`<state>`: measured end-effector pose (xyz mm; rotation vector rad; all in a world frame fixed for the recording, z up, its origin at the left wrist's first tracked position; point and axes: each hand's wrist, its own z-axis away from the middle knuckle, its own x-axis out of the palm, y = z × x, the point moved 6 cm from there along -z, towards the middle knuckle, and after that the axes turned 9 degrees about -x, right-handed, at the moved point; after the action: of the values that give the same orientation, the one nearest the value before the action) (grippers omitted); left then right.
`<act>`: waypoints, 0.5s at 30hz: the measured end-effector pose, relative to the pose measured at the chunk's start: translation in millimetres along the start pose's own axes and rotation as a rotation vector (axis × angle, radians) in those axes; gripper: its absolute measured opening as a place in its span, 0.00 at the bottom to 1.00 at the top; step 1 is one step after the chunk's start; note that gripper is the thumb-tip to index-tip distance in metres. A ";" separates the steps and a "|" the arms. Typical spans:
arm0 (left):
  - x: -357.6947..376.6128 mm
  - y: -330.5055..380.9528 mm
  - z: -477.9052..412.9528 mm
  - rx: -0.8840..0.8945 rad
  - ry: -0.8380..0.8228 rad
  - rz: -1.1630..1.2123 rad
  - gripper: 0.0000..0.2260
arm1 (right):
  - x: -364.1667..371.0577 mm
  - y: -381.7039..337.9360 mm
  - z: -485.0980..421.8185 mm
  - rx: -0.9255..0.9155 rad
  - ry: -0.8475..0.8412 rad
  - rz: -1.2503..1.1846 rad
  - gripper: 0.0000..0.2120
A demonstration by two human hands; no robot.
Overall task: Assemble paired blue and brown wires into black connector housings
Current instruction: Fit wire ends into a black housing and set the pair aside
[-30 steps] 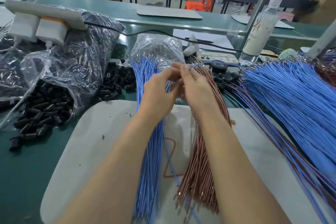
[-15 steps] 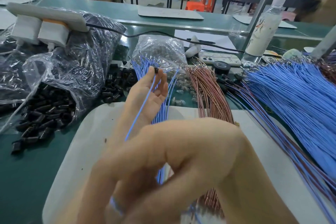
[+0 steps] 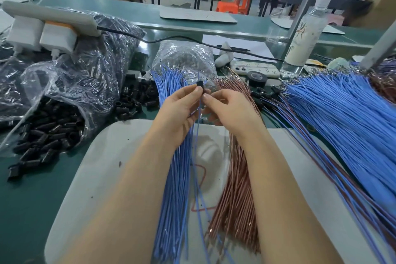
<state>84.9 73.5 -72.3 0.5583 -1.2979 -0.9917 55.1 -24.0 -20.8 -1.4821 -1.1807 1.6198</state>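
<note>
My left hand pinches a small black connector housing at its fingertips, above the white mat. My right hand is close beside it and pinches a single blue wire that runs down from the housing over the mat. A bundle of blue wires lies under my left forearm and a bundle of brown wires under my right. Whether the blue wire's end is inside the housing is hidden by my fingers.
A white mat covers the green bench. Loose black housings spill from a clear bag at the left. Finished blue and brown wire pairs fan out at the right. A tape roll, a phone and a bottle stand behind.
My right hand has moved out from close under the camera to meet my left hand. My left hand, which lay open with the blue wire across its palm, now pinches the housing.
</note>
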 end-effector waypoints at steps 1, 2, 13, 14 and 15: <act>-0.8 -0.7 -0.6 -0.001 0.003 0.001 0.08 | -1.8 3.9 -1.3 -0.002 0.028 -0.031 0.16; -0.3 -0.6 -0.2 0.009 0.001 -0.017 0.08 | -1.4 9.3 -3.3 0.010 0.022 -0.064 0.16; -2.4 4.6 4.2 0.067 0.026 -0.016 0.09 | 10.5 13.2 0.5 0.033 -0.151 -0.010 0.14; -1.2 5.2 5.3 0.073 0.027 -0.022 0.09 | 9.9 14.4 -0.9 0.031 -0.136 -0.024 0.14; 0.1 5.8 6.4 0.078 0.024 -0.020 0.09 | 9.8 14.5 -2.5 0.030 -0.103 -0.069 0.15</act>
<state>80.5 77.5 -66.1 0.6419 -1.3160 -0.9514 57.6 -20.4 -37.9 -1.3385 -1.2441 1.6765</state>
